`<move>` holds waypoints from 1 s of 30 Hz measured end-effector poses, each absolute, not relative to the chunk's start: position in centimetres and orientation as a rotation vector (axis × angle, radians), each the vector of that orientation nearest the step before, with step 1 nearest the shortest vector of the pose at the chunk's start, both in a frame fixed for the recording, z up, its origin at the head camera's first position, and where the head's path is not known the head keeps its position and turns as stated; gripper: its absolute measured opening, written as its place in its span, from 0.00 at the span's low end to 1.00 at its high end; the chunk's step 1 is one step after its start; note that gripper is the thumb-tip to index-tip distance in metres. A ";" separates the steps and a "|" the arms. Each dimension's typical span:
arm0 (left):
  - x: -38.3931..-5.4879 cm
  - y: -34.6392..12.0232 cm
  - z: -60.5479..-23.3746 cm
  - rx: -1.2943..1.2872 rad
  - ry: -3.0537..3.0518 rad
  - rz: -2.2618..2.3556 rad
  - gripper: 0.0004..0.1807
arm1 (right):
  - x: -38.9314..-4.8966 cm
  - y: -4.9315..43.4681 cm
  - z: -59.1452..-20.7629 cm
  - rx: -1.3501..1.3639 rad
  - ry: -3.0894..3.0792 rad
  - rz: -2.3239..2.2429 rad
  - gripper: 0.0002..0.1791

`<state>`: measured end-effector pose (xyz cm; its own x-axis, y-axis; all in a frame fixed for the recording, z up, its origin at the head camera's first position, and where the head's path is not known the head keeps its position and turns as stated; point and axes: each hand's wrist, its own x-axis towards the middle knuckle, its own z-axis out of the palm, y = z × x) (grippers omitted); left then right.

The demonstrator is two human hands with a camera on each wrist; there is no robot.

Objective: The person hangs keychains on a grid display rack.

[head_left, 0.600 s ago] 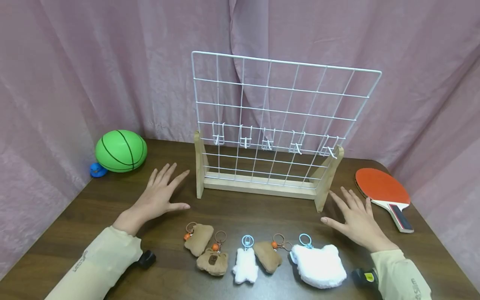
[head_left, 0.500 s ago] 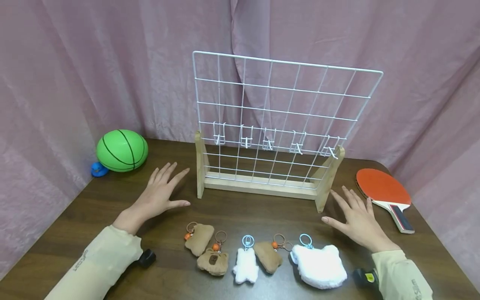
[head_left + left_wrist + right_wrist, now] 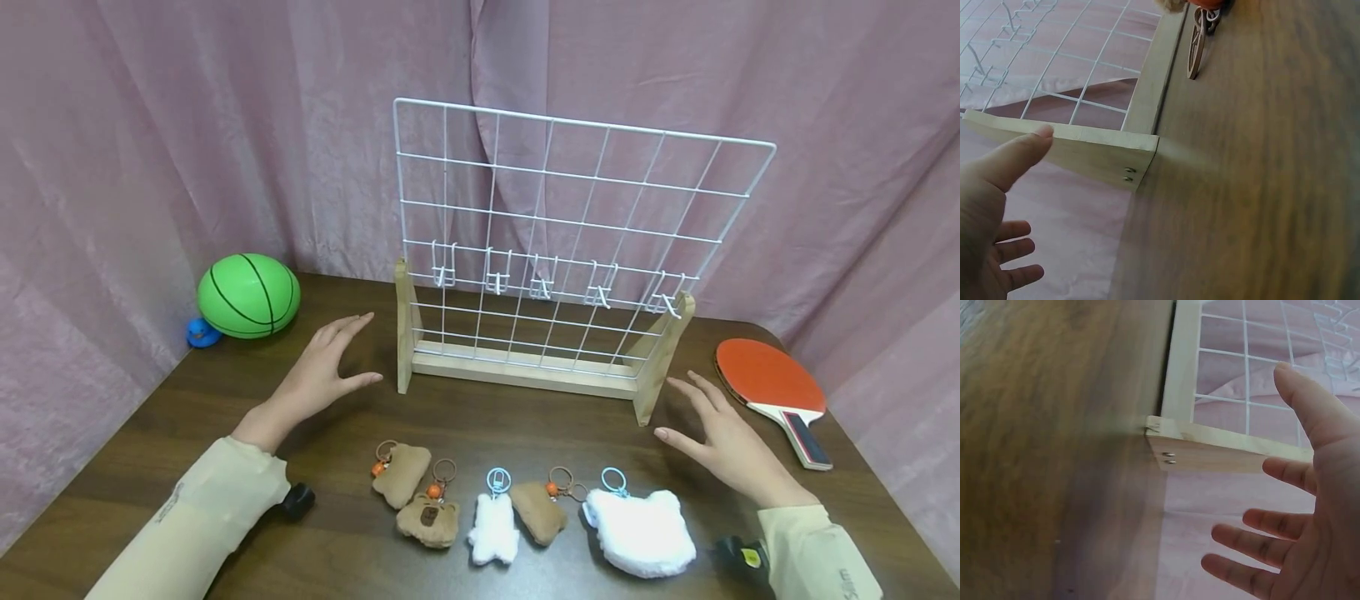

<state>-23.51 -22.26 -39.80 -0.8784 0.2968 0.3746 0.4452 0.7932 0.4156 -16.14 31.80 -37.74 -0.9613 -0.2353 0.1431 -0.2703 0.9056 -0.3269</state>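
My left hand (image 3: 315, 375) hovers to the left of a white wire grid rack (image 3: 555, 221), thumb spread from the fingers, holding nothing. At the rack's right end is my right hand (image 3: 731, 442), also empty, fingers extended. The grid stands in a wooden base (image 3: 517, 372) and carries a row of white hooks (image 3: 541, 287) with nothing hung on them. In front lie plush keychains: two brown ones (image 3: 402, 475) (image 3: 429, 522) at left, a small white one (image 3: 494, 530), another brown one (image 3: 539, 512) and a larger white one (image 3: 642, 533). Neither hand touches them.
A green ball (image 3: 249, 296) and a blue rubber duck (image 3: 201, 333) sit at the back left of the wooden table (image 3: 360, 567). On the right lies a red table tennis paddle (image 3: 771, 377). Pink curtains (image 3: 337, 125) hang behind and at both sides.
My left hand has lifted slightly and its fingers have drawn closer together. The right hand has shifted a little to the right. The view has moved slightly; the keychains lie as before.
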 end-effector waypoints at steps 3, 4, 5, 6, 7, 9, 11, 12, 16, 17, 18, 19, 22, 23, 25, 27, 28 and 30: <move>-23.8 -22.1 -39.8 -0.546 -2.676 -0.828 0.48 | -15.8 31.7 -37.2 0.401 -2.954 0.520 0.41; -23.8 -22.0 -39.7 -0.538 -2.666 -0.866 0.48 | -15.7 31.6 -37.0 0.408 -2.946 0.516 0.41; -23.9 -21.9 -39.7 -0.533 -2.651 -0.900 0.47 | -15.7 31.6 -36.9 0.414 -2.937 0.509 0.40; -23.9 -21.8 -39.7 -0.530 -2.635 -0.938 0.46 | -15.6 31.6 -36.8 0.421 -2.928 0.504 0.39; -24.0 -21.6 -39.7 -0.532 -2.616 -0.975 0.45 | -15.6 31.5 -36.7 0.429 -2.918 0.501 0.38; -24.2 -21.4 -39.8 -0.538 -2.573 -1.047 0.44 | -15.5 31.4 -36.5 0.445 -2.899 0.502 0.37; -24.4 -21.2 -40.0 -0.545 -2.531 -1.118 0.42 | -15.4 31.2 -36.3 0.463 -2.876 0.514 0.35; -24.5 -21.1 -40.1 -0.542 -2.516 -1.156 0.41 | -15.3 31.0 -36.2 0.473 -2.865 0.526 0.34; -24.9 -20.6 -40.6 -0.509 -2.466 -1.321 0.38 | -15.1 30.4 -35.9 0.519 -2.828 0.557 0.31; -25.0 -20.5 -40.7 -0.499 -2.459 -1.368 0.37 | -15.1 30.3 -35.9 0.529 -2.827 0.565 0.30; -25.1 -20.4 -40.8 -0.487 -2.455 -1.413 0.36 | -15.1 30.1 -35.9 0.538 -2.829 0.576 0.29; -25.2 -20.2 -40.9 -0.475 -2.453 -1.455 0.36 | -15.1 30.0 -35.9 0.547 -2.833 0.584 0.28; -25.4 -19.6 -41.4 -0.450 -2.469 -1.548 0.34 | -15.2 29.6 -36.1 0.581 -2.852 0.604 0.26; -25.5 -19.5 -41.5 -0.445 -2.479 -1.564 0.34 | -15.2 29.5 -36.1 0.596 -2.857 0.609 0.26; -25.6 -19.1 -41.7 -0.439 -2.495 -1.578 0.33 | -15.4 29.4 -36.3 0.625 -2.863 0.621 0.25; -25.7 -18.7 -41.8 -0.442 -2.505 -1.587 0.33 | -15.5 29.4 -36.5 0.643 -2.871 0.644 0.24; -25.7 -18.6 -41.8 -0.442 -2.511 -1.587 0.33 | -15.5 29.3 -36.6 0.650 -2.876 0.658 0.24; -25.7 -18.5 -42.0 -0.437 -2.521 -1.589 0.33 | -15.7 29.2 -36.9 0.671 -2.890 0.692 0.24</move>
<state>-25.67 -18.48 -41.99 -0.9496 0.1735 0.2611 0.3104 0.4035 0.8607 -15.70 29.21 -36.88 -0.8987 -0.3951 0.1903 -0.4384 0.8002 -0.4091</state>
